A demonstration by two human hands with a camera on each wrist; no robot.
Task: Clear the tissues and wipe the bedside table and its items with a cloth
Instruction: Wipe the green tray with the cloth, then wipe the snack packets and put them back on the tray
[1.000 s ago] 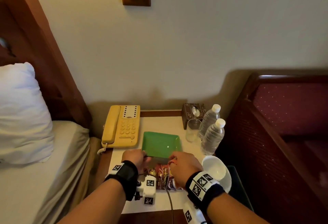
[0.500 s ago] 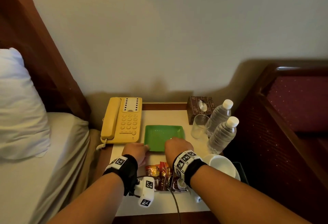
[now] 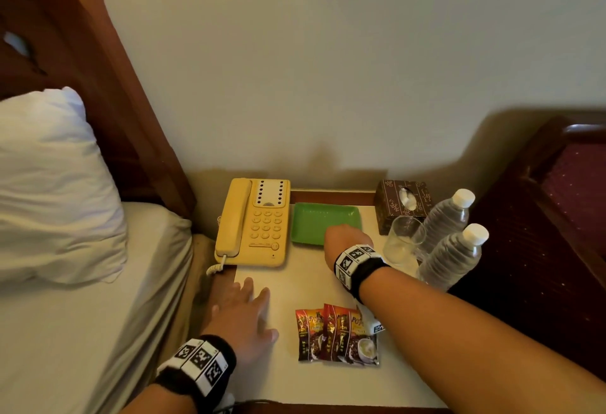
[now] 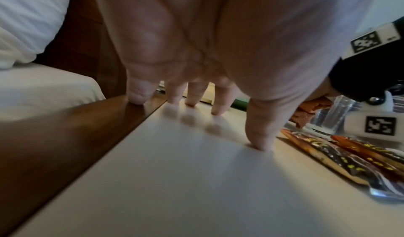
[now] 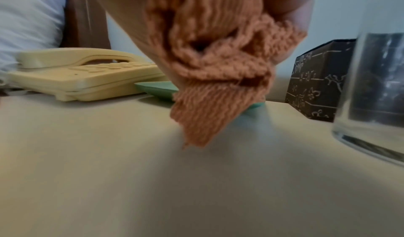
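My right hand (image 3: pixel 344 243) clutches the bunched cloth (image 5: pixel 218 68) at the green tray (image 3: pixel 324 221) to wipe it; my left hand (image 3: pixel 239 312) lies flat, fingers spread, bracing on the counter (image 3: pixel 311 381).

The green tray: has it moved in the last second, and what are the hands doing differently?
The green tray went back toward the wall, beside the phone. The left hand let go and rests open on the table. The right hand still grips the cloth at the tray. Bottles, glass and sachets stayed.

The head camera is looking steeply down at the tabletop (image 3: pixel 308 282); both wrist cameras are skimming low and close over it, sharing the phone (image 5: pixel 83 74).
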